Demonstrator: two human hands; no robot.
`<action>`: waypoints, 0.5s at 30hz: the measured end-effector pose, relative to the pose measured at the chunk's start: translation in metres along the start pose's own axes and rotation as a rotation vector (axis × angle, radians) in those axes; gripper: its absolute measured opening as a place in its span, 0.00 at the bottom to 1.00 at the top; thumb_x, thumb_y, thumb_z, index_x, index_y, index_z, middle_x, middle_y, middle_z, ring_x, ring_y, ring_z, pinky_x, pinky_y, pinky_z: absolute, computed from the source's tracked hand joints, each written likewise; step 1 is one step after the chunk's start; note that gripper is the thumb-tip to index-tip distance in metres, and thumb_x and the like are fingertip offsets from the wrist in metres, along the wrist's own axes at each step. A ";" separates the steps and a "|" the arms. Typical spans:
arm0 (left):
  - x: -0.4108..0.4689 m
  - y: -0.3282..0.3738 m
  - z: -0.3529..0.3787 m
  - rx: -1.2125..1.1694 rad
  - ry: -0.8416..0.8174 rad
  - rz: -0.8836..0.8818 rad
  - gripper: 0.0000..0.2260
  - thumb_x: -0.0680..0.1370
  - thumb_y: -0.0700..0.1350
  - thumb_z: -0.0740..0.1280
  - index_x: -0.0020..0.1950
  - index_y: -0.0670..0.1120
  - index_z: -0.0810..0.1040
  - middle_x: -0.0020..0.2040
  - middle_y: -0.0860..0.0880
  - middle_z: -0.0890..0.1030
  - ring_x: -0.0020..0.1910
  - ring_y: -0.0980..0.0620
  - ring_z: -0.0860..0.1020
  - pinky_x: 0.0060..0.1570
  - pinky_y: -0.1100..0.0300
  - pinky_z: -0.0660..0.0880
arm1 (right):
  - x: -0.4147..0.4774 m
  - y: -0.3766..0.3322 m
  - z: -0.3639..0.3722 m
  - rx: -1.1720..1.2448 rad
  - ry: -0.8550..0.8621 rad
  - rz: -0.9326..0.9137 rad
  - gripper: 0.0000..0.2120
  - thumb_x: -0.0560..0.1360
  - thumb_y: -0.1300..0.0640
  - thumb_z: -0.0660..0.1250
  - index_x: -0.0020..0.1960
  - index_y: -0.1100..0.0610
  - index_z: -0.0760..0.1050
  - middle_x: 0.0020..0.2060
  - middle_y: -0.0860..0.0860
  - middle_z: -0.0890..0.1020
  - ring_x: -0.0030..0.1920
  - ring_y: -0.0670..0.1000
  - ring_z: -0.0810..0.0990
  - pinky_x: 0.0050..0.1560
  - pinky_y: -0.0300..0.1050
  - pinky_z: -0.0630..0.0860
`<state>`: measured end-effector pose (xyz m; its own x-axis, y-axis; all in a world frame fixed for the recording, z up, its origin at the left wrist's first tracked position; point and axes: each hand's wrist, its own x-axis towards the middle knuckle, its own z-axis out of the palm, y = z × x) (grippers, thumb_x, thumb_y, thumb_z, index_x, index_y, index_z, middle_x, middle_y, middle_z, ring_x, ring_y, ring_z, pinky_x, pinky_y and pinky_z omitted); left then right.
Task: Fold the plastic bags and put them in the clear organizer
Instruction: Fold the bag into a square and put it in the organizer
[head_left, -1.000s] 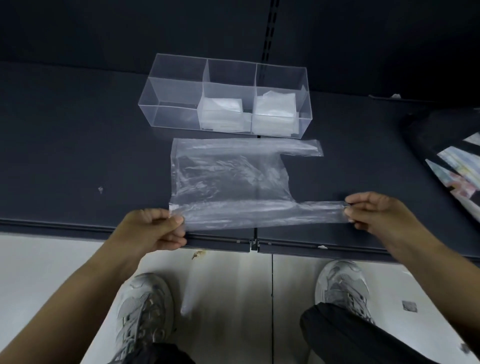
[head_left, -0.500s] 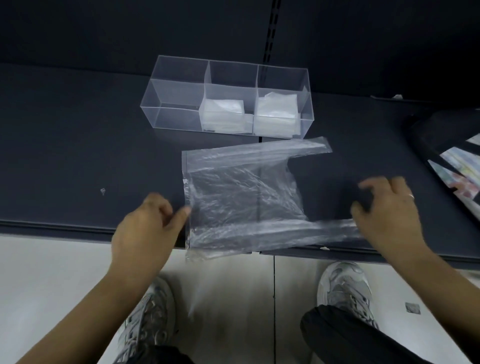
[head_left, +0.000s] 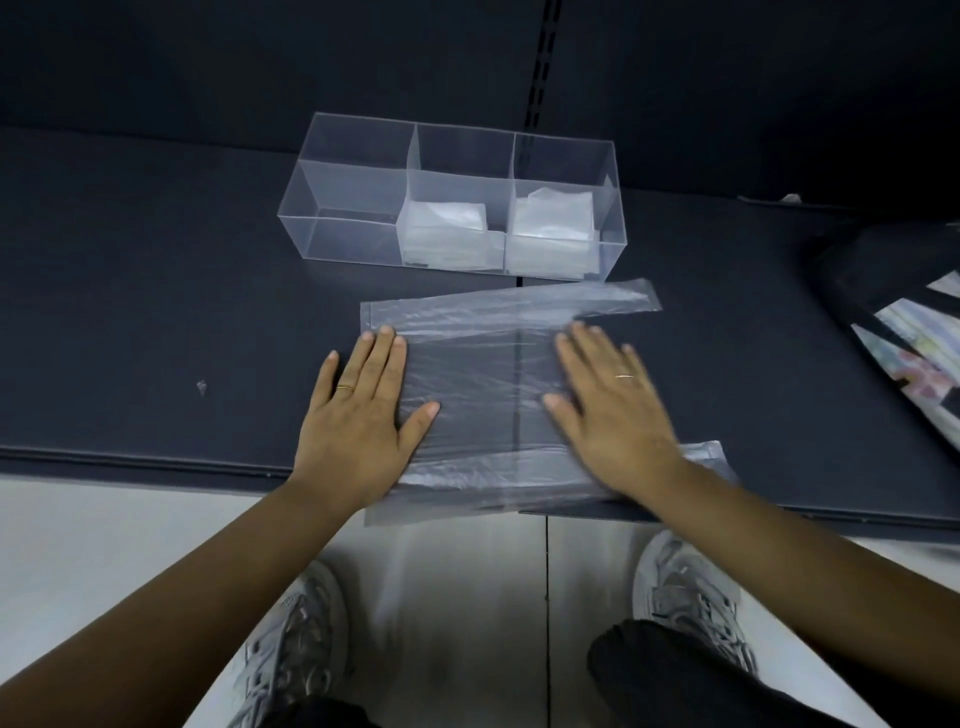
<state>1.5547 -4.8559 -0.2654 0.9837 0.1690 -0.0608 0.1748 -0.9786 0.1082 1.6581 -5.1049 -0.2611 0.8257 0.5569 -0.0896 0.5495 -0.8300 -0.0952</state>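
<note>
A dark shelf (head_left: 156, 291) runs from 9 to 3 o'clock under a dark slotted back panel, with pale floor (head_left: 104, 561) below its front edge at 6 o'clock; the clear organizer (head_left: 337, 244) sits at 12 o'clock, its middle and right compartments each holding folded bags (head_left: 447, 228), its left compartment showing nothing inside. The plastic bag (head_left: 483, 395) lies flat just in front of the organizer, long axis running 9 to 3 o'clock, both handle strips pointing to 3 o'clock, its near edge hanging a little over the shelf front. The left grip (head_left: 358, 415) rests flat and spread on the bag's 9 o'clock end, fingers straight, holding nothing; the right grip (head_left: 608, 410) presses flat near the 3 o'clock end of the body, fingers also straight, slightly blurred. The bag lies between and under both palms, so either hand reaches it equally. I judge the coming fold turns on that long axis: the near strip goes over toward 12 o'clock, or the handle end toward 9 o'clock.

One second ago each hand pinched an end of the near edge; half a second ago the fingers had let go and the film sat rumpled. Now the palms are down, the film looks smoother and lies nearer the shelf front.
</note>
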 end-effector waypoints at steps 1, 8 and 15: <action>-0.001 -0.001 -0.001 0.006 -0.003 0.000 0.37 0.76 0.68 0.34 0.79 0.47 0.42 0.78 0.50 0.43 0.77 0.54 0.40 0.75 0.52 0.38 | -0.006 0.019 -0.002 -0.012 -0.005 0.070 0.33 0.78 0.37 0.39 0.79 0.52 0.44 0.78 0.49 0.46 0.78 0.49 0.43 0.75 0.48 0.38; 0.013 -0.001 -0.012 -0.059 0.010 0.033 0.37 0.76 0.69 0.35 0.79 0.47 0.44 0.79 0.50 0.44 0.76 0.54 0.39 0.74 0.53 0.35 | 0.007 0.021 -0.030 0.059 0.165 0.145 0.28 0.81 0.48 0.54 0.76 0.61 0.56 0.76 0.58 0.58 0.77 0.56 0.54 0.76 0.53 0.48; 0.030 0.002 -0.012 0.014 -0.065 0.100 0.38 0.74 0.66 0.37 0.78 0.46 0.42 0.79 0.49 0.42 0.77 0.54 0.40 0.75 0.53 0.36 | 0.055 -0.027 -0.016 0.128 -0.021 -0.097 0.30 0.82 0.42 0.47 0.79 0.56 0.46 0.78 0.51 0.47 0.78 0.49 0.44 0.76 0.46 0.39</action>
<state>1.5854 -4.8510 -0.2553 0.9914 0.0626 -0.1148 0.0745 -0.9919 0.1027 1.6904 -5.0528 -0.2480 0.7662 0.6356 -0.0942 0.6046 -0.7628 -0.2294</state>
